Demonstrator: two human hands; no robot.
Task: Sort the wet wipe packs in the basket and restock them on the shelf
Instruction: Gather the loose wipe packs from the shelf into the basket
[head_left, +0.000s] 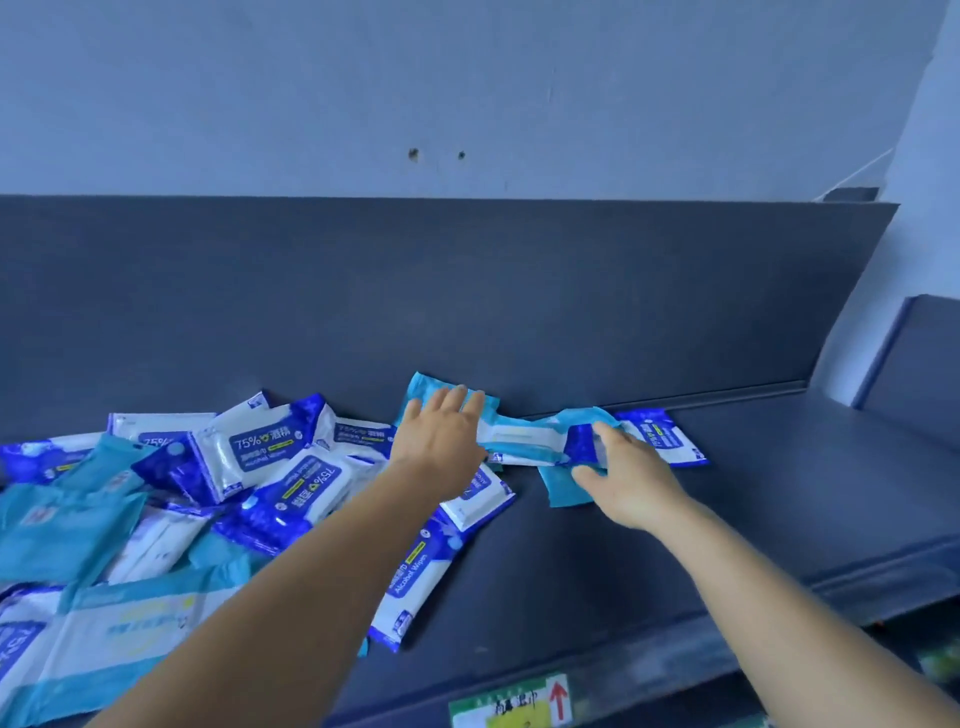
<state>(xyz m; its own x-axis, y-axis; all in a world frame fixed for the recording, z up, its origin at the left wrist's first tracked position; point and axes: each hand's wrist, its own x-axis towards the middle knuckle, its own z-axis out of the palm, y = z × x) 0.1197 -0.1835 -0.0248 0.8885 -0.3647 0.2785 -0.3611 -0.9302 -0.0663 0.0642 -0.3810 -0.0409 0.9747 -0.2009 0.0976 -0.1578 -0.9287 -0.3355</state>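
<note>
Head view: wet wipe packs already lie on the dark shelf (675, 545), most in a loose mixed heap (218, 483) of dark-blue and teal packs at its left; sorting looks barely begun, with only a few packs pulled toward the back wall. Left hand (441, 434) rests flat, fingers straight, on a teal pack (431, 387); right hand (631, 480) pinches a dark-blue pack (579, 441) beside another (662, 434). No basket in view; heap cut off at left edge, shelf label (511, 704) partly cropped, illegible.

Packs (260, 467) heaped on shelf (779, 493) left
</note>
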